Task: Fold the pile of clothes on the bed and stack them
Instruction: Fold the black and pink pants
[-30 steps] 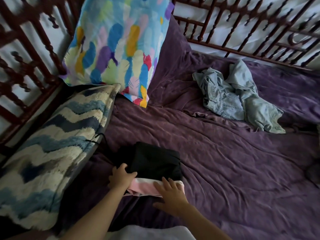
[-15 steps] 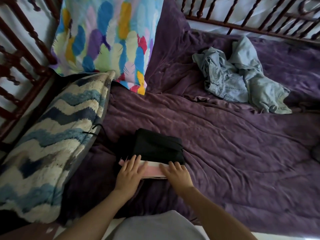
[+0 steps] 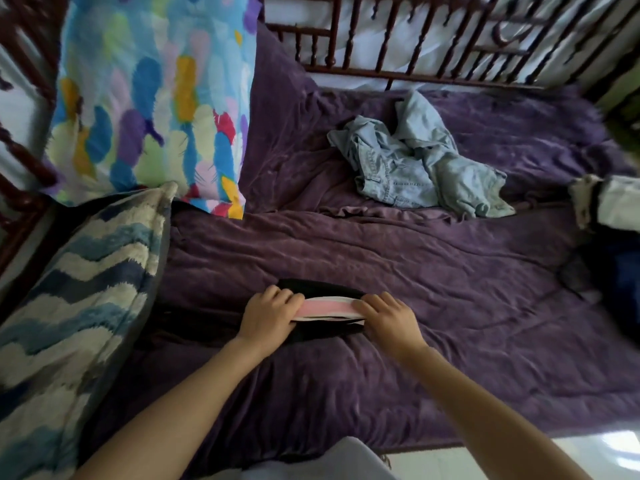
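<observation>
A small stack of folded clothes lies on the purple bedspread [image 3: 415,271] in front of me: a black garment [image 3: 322,292] and a folded pink and white garment [image 3: 329,308]. My left hand [image 3: 270,315] grips the stack's left end, fingers curled over the pink piece. My right hand [image 3: 389,315] grips the right end the same way. A crumpled pair of light blue jeans [image 3: 415,161] lies unfolded further back, out of reach of both hands.
A chevron-patterned cushion [image 3: 79,292] lies at the left, with a colourful feather-print pillow [image 3: 152,98] leaning behind it. A dark wooden railing [image 3: 398,71] borders the bed at the back and left. Pale and dark fabric [image 3: 609,206] sits at the right edge.
Both hands moved from the stack's front edge to its two ends and curled around it. The pink garment now shows as a thin band between them.
</observation>
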A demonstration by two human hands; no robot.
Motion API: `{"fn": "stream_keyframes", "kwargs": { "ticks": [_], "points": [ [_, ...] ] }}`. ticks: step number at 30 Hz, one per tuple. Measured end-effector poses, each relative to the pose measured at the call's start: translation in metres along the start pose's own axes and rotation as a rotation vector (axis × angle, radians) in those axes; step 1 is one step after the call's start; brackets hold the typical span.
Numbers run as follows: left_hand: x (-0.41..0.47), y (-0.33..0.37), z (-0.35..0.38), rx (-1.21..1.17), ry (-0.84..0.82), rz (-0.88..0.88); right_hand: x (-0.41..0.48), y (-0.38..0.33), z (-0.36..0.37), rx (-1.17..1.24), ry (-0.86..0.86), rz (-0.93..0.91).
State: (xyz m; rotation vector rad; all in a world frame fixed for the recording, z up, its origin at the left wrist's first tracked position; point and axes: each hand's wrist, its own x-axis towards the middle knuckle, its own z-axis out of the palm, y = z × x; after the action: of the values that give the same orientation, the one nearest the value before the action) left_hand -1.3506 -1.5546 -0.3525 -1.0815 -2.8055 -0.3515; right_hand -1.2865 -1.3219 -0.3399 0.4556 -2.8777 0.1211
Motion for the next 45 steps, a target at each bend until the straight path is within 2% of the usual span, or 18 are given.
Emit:
{"fn": "stream_keyframes", "kwargs": {
  "ticks": [6, 14, 21, 28, 32, 45],
  "points": [
    [0.072, 0.101, -0.007, 0.005, 0.036, 0.262, -0.082, 0.072, -0.064, -0.150, 0.090, 0.148],
    [0.156, 0.324, -0.005, -0.025, 0.155, 0.610, -0.262, 0.184, -0.166, -0.359, 0.203, 0.388],
    [0.201, 0.489, 0.001, -0.124, 0.185, 0.755, -0.382, 0.263, -0.241, -0.492, 0.214, 0.506],
    [0.254, 0.573, 0.020, -0.165, 0.171, 0.853, -0.433, 0.328, -0.260, -0.485, 0.234, 0.583],
    [0.300, 0.609, 0.044, -0.170, 0.161, 0.880, -0.447, 0.384, -0.257, -0.478, 0.181, 0.611],
    [0.423, 0.752, 0.109, -0.231, -0.047, 0.939, -0.508, 0.548, -0.278, -0.427, 0.061, 0.712]
  ]
}}
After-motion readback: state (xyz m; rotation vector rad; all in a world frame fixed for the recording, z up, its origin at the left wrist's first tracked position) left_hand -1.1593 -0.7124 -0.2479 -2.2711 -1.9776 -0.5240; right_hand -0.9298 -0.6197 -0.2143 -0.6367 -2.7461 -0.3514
